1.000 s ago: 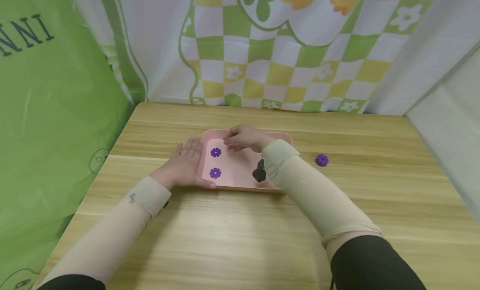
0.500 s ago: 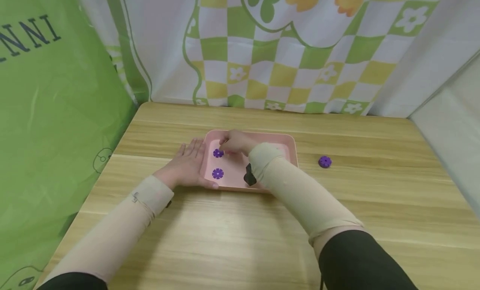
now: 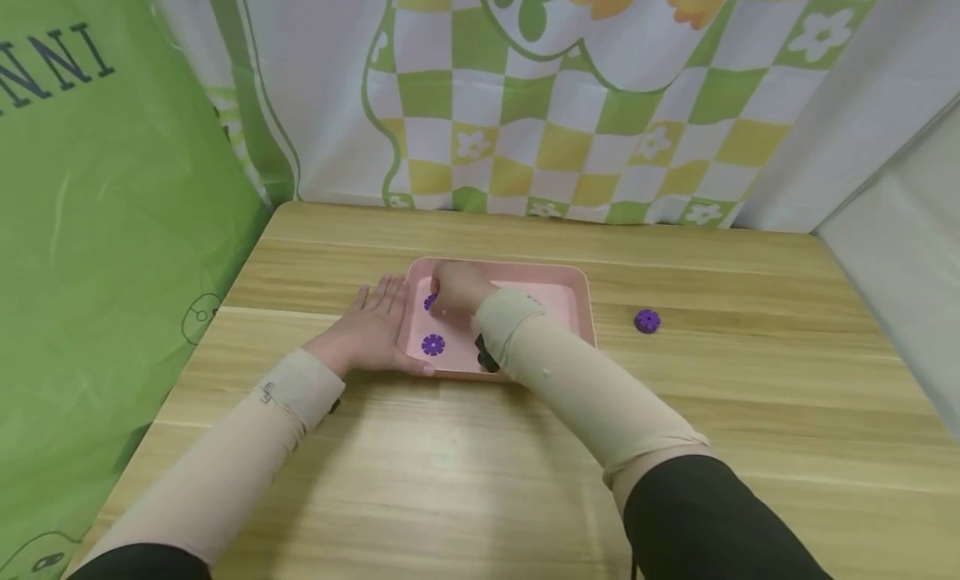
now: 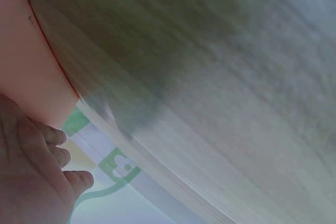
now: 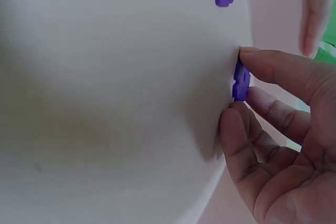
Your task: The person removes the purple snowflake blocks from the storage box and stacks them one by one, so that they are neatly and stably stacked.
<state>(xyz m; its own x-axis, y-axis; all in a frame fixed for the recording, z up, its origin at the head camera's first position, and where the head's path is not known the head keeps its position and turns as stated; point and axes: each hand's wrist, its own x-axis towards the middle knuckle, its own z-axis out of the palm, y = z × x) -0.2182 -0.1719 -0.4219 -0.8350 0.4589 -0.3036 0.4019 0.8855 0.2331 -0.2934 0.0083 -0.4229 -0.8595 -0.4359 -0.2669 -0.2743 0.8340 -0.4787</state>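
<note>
A pink tray [image 3: 583, 309] holds two purple notched plastic discs. My left hand [image 3: 369, 330] lies with straight fingers along the tray's left side, thumb at the near corner. My right hand [image 3: 461, 288] reaches into the tray's far left part, its fingers curled round the far disc [image 5: 241, 81]. In the right wrist view, my index fingertip is on one edge of that disc and another finger meets the opposite edge; the thumb is close by. From the head view the hand partly covers this disc. The near disc [image 3: 432, 345] lies flat on the tray floor by the left wall.
To the tray's right, a thicker purple piece like stacked notched discs [image 3: 647, 321] sits on the wooden table [image 3: 465, 472]. A checked curtain [image 3: 555, 130] hangs behind the table, with green cloth [image 3: 112, 230] at its left.
My right hand has moved left and down inside the tray to the far disc, which it now partly covers. My left hand stays at the tray's side.
</note>
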